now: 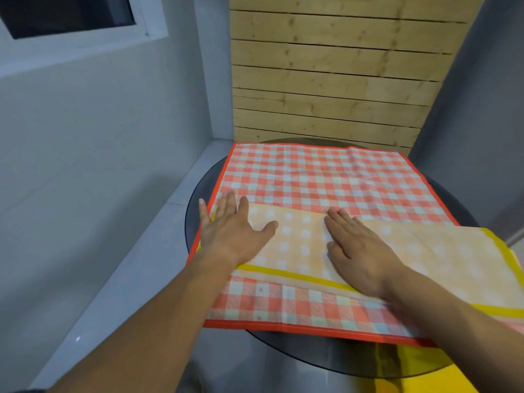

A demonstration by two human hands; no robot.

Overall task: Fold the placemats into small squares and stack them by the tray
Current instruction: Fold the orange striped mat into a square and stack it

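Note:
A yellow-bordered placemat, pale orange with white checks, lies folded into a long strip across the near part of a round dark glass table. Under it a red-and-white checked placemat with an orange-red border is spread flat over most of the table. My left hand rests flat, fingers spread, on the strip's left end. Lying flat on the strip's middle, my right hand has its fingers together. Neither hand grips anything. No tray is in view.
A wooden slatted panel stands behind the table. Grey walls close in on the left and right, with a window at the upper left. Something yellow shows under the glass at the near right edge.

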